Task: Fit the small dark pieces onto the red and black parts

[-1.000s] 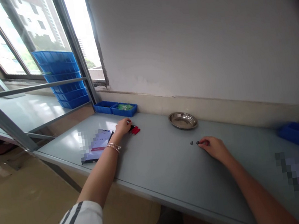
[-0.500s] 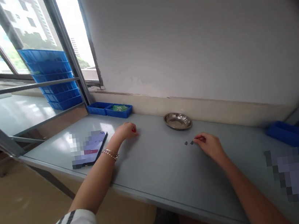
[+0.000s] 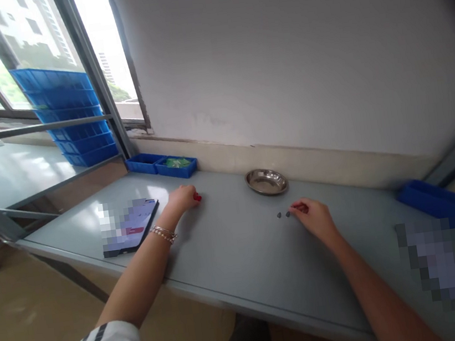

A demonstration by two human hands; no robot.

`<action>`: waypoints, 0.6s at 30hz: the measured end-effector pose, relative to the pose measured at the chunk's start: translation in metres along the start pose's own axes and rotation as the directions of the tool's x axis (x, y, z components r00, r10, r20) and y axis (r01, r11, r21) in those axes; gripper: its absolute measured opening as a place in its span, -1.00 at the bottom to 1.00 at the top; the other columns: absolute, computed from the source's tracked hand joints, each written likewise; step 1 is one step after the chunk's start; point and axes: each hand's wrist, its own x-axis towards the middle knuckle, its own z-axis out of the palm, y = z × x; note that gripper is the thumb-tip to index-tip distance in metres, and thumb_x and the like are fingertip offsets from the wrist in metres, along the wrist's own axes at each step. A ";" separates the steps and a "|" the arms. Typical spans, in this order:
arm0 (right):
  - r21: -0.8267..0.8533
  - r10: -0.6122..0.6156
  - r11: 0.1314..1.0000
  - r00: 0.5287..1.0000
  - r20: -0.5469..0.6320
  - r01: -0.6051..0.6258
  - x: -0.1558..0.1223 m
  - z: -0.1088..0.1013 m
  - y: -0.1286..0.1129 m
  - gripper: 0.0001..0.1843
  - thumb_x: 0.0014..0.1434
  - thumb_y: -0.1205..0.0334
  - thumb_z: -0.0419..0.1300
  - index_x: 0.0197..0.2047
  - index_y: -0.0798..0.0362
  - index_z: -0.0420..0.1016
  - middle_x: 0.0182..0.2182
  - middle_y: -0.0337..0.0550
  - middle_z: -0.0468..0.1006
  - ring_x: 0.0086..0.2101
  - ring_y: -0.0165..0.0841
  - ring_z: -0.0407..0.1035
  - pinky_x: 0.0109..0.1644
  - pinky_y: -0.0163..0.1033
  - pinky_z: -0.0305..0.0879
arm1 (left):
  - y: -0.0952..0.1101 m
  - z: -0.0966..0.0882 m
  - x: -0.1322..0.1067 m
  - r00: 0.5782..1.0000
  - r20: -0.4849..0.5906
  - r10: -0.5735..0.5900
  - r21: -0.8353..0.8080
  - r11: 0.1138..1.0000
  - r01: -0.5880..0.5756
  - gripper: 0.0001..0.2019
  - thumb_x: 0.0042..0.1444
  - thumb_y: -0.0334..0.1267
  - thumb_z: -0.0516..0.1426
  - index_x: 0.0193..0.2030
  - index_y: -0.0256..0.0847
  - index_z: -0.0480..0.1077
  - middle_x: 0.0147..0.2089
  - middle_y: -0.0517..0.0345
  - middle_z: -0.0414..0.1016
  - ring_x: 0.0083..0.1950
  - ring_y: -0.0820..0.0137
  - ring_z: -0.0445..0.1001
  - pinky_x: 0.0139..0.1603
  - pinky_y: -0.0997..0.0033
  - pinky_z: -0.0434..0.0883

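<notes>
My left hand (image 3: 183, 198) is closed low over the grey table, left of the middle. Bright red shows at its fingertips; whether this is nail colour or a small object I cannot tell. Further right, my right hand (image 3: 312, 216) is closed in a pinch, its fingertips at a small dark teardrop-shaped piece (image 3: 287, 214). A second dark teardrop-shaped piece (image 3: 279, 215) lies just left of it on the tabletop. Behind them stands a shallow round metal dish (image 3: 266, 182), apart from both hands.
Two small blue trays (image 3: 177, 169) stand at the back left, one with green packets inside. A tablet-like device (image 3: 138, 227) lies beside my left forearm. At the right are a blue bin (image 3: 437, 204) and a blurred-out device (image 3: 449, 264). Stacked blue crates (image 3: 73, 118) stand beyond the metal frame.
The whole view has shifted slightly, so everything sits a little further left. My left hand has turned a little, showing more red at its fingertips. My right hand stays by the dark pieces.
</notes>
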 end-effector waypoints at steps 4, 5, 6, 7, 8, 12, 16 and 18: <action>0.009 0.009 1.000 1.000 -0.015 -0.008 -0.001 0.000 -0.002 -0.80 -0.11 0.09 0.13 -0.52 0.05 0.42 -0.56 -0.15 0.53 -0.48 -0.33 0.40 -0.32 -0.25 0.26 | 0.005 -0.004 -0.006 0.999 0.010 -0.030 0.022 0.999 0.030 -0.69 -0.11 -0.14 0.13 -0.19 -0.18 0.37 -0.14 -0.05 0.41 -0.14 0.19 0.39 -0.27 0.37 0.33; 0.012 0.011 1.000 1.000 -0.016 -0.011 -0.001 0.000 -0.002 -0.80 -0.12 0.09 0.13 -0.53 0.05 0.42 -0.56 -0.15 0.53 -0.48 -0.33 0.40 -0.32 -0.25 0.26 | 0.006 -0.004 -0.007 0.999 0.010 -0.033 0.027 0.999 0.032 -0.70 -0.11 -0.16 0.13 -0.19 -0.19 0.37 -0.15 -0.06 0.41 -0.13 0.17 0.39 -0.27 0.36 0.33; 0.017 0.014 1.000 1.000 -0.014 -0.014 -0.001 0.000 -0.002 -0.80 -0.12 0.08 0.13 -0.53 0.05 0.41 -0.57 -0.15 0.52 -0.49 -0.33 0.39 -0.32 -0.24 0.25 | 0.007 -0.004 -0.008 0.999 0.008 -0.033 0.030 0.999 0.032 -0.71 -0.10 -0.17 0.13 -0.20 -0.21 0.38 -0.16 -0.07 0.42 -0.13 0.16 0.39 -0.27 0.35 0.33; 0.026 0.016 1.000 1.000 -0.011 -0.016 -0.001 -0.001 -0.002 -0.80 -0.12 0.08 0.14 -0.54 0.05 0.41 -0.57 -0.15 0.52 -0.49 -0.33 0.39 -0.32 -0.24 0.25 | 0.008 -0.004 -0.009 1.000 0.005 -0.031 0.033 0.999 0.030 -0.72 -0.09 -0.19 0.12 -0.20 -0.22 0.38 -0.17 -0.09 0.42 -0.13 0.15 0.39 -0.27 0.34 0.33; 0.040 0.020 0.999 1.000 -0.011 -0.019 -0.001 -0.001 -0.002 -0.80 -0.13 0.08 0.14 -0.54 0.05 0.41 -0.58 -0.15 0.51 -0.49 -0.33 0.39 -0.33 -0.24 0.25 | 0.009 -0.004 -0.010 1.000 0.000 -0.027 0.035 0.999 0.027 -0.73 -0.07 -0.19 0.11 -0.21 -0.23 0.38 -0.18 -0.10 0.43 -0.14 0.15 0.39 -0.27 0.34 0.33; 0.254 0.062 0.965 0.997 0.040 -0.070 -0.001 0.002 -0.007 -0.74 -0.16 0.03 0.18 -0.52 0.06 0.39 -0.60 -0.15 0.50 -0.53 -0.35 0.36 -0.37 -0.23 0.25 | 0.027 -0.006 -0.020 0.994 -0.072 0.083 0.022 0.996 -0.082 -0.79 -0.03 -0.21 0.08 -0.27 -0.24 0.39 -0.18 -0.06 0.42 -0.16 0.19 0.39 -0.26 0.37 0.31; 0.573 0.050 0.792 0.959 0.279 -0.209 -0.005 0.007 -0.023 -0.66 -0.20 -0.02 0.24 -0.45 0.09 0.37 -0.57 -0.15 0.51 -0.55 -0.39 0.36 -0.47 -0.29 0.22 | 0.075 -0.009 -0.045 0.843 -0.236 0.484 -0.064 0.858 -0.510 -0.80 -0.03 -0.21 0.09 -0.27 -0.23 0.37 -0.27 0.02 0.43 -0.27 0.29 0.41 -0.32 0.44 0.29; 0.650 0.016 0.721 0.944 0.330 -0.240 -0.007 0.009 -0.030 -0.66 -0.20 0.00 0.27 -0.43 0.09 0.37 -0.56 -0.17 0.51 -0.54 -0.41 0.37 -0.47 -0.31 0.20 | 0.101 -0.007 -0.056 0.741 -0.264 0.618 -0.087 0.750 -0.656 -0.83 0.01 -0.22 0.06 -0.27 -0.24 0.35 -0.35 0.05 0.43 -0.34 0.35 0.41 -0.38 0.49 0.28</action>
